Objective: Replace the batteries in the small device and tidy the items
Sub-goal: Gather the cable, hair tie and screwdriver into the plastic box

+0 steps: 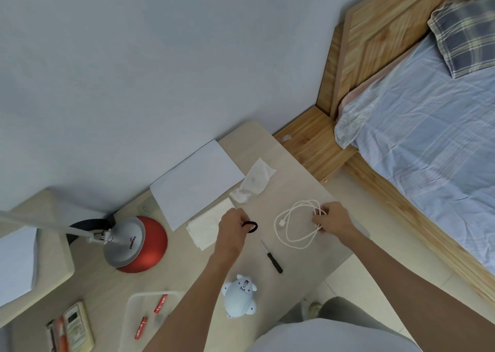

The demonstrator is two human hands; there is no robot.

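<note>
- Two hands are occupied: my left hand (pixel 231 227) pinches a black elastic band (pixel 251 226) in its fingers, and my right hand (pixel 334 219) grips the gathered strands of the coiled white cable (pixel 281 222).
- The coil rests on the worktop (pixel 308 180), its loops spreading from my right fingers leftward toward the band, near it but apart.
- Judgement: the left hand is nearer, so the band should travel rightward over the bundle.
- The small blue device (pixel 239 296) lies nearer me, untouched.

Two loose batteries (pixel 160 303) (pixel 144 327), one screwdriver (pixel 272 256)
</note>
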